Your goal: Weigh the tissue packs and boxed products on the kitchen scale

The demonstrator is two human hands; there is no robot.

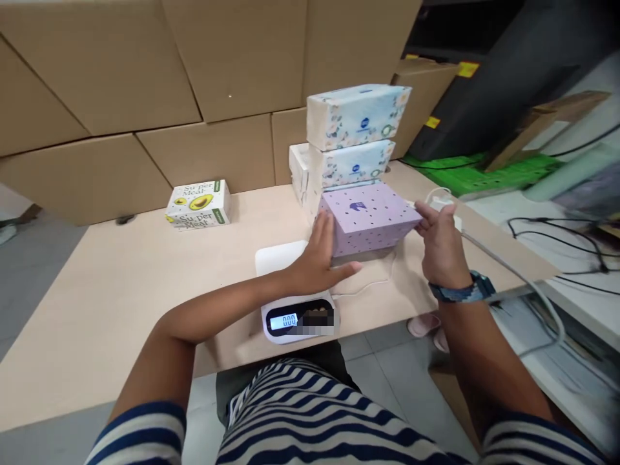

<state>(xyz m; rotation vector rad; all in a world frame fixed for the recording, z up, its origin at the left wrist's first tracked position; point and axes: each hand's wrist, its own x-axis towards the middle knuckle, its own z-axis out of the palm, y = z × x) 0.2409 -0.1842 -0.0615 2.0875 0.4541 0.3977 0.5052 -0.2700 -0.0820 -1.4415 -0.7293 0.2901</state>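
Observation:
A light purple box (371, 210) with small dark spots sits between my two hands, in front of a stack of floral tissue packs. My left hand (322, 255) presses its fingers along the box's left side, thumb stretched out toward me. At the box's right corner are the fingertips of my right hand (442, 245), its palm partly turned up; a patterned band is around that wrist. Whether the box rests on the table or is slightly raised, I cannot tell. Under my left forearm lies a white digital scale (278, 258), its lit display (283, 321) reading 0.00.
An upper tissue pack (358, 119) rests on another pack (356, 165). A small avocado-print box (199, 205) stands at the back left of the wooden table (121, 284). Cardboard boxes (213, 148) line the back. Cables (504, 258) run along the right edge.

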